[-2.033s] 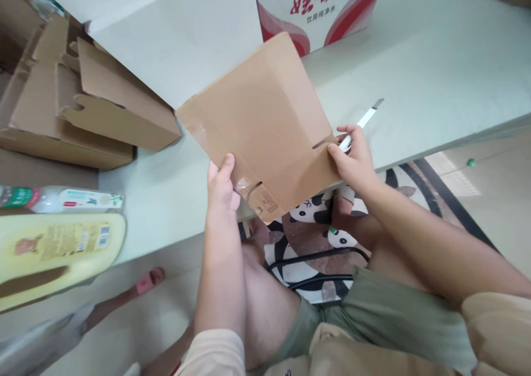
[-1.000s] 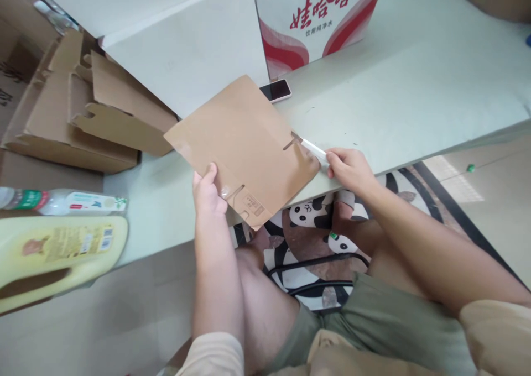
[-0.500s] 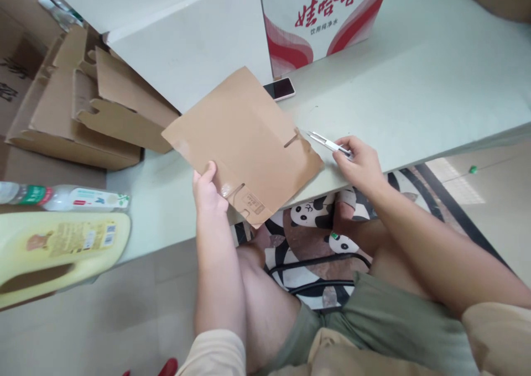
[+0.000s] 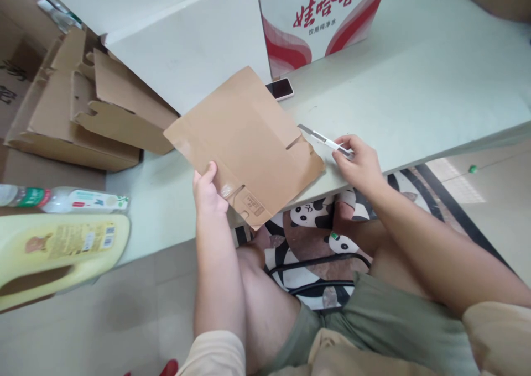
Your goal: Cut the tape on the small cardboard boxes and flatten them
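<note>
A flat brown cardboard piece (image 4: 249, 138) is tilted over the front of the table, with two slots cut in it and a ragged right edge. My left hand (image 4: 209, 191) grips its lower left edge, thumb on top and the other fingers hidden underneath. In my right hand (image 4: 359, 160) is a white utility knife (image 4: 329, 142), its blade out and pointing left. The blade tip lies close to the cardboard's right edge by the upper slot; whether it touches, I cannot tell.
A phone (image 4: 282, 89) lies behind the cardboard, beside a white and red carton (image 4: 319, 27). Folded brown boxes (image 4: 120, 94) stand at left on the pale table (image 4: 415, 88). A clear bottle (image 4: 62, 198) and a yellow jug (image 4: 83, 243) are at the near left.
The knife's blade has turned slightly, now showing darker and broader near the slot. The cardboard has shifted very slightly right. Both hands keep their hold.
</note>
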Demonstrator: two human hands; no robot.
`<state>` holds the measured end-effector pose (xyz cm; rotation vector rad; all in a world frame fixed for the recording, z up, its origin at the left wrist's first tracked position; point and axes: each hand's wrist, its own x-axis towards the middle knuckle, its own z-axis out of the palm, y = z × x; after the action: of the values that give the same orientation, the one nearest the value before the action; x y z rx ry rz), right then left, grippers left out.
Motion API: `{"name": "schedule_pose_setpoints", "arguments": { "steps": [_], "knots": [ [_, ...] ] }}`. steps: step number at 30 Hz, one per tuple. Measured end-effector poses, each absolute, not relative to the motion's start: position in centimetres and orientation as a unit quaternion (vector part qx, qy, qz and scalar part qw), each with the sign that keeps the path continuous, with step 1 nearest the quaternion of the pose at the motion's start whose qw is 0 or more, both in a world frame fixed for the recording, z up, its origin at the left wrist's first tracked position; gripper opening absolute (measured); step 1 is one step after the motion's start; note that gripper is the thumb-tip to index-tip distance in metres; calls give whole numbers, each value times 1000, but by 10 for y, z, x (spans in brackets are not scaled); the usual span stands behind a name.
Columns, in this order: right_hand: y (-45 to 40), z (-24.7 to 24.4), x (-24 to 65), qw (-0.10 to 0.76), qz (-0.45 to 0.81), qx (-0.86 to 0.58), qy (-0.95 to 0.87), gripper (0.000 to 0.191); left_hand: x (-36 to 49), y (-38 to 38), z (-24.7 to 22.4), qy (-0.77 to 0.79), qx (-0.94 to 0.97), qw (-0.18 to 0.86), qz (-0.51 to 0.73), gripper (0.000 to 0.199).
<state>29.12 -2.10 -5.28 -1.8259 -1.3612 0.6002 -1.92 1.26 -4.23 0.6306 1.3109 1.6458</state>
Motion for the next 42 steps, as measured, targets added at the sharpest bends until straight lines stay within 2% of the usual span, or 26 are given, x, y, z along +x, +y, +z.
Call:
{"name": "schedule_pose_setpoints", "arguments": {
  "steps": [13, 25, 42],
  "knots": [
    [-24, -53, 293, 362, 246, -707, -555, 23, -21, 14, -41, 550, 214, 415, 692, 32],
    [-19, -63, 297, 279, 231, -724, -587, 43, -21, 15, -44, 535, 233, 434, 686, 26],
    [-21, -64, 294, 317, 207, -708, -596, 28, -15, 12, -40, 543, 224, 440, 680, 27]
  ]
}}
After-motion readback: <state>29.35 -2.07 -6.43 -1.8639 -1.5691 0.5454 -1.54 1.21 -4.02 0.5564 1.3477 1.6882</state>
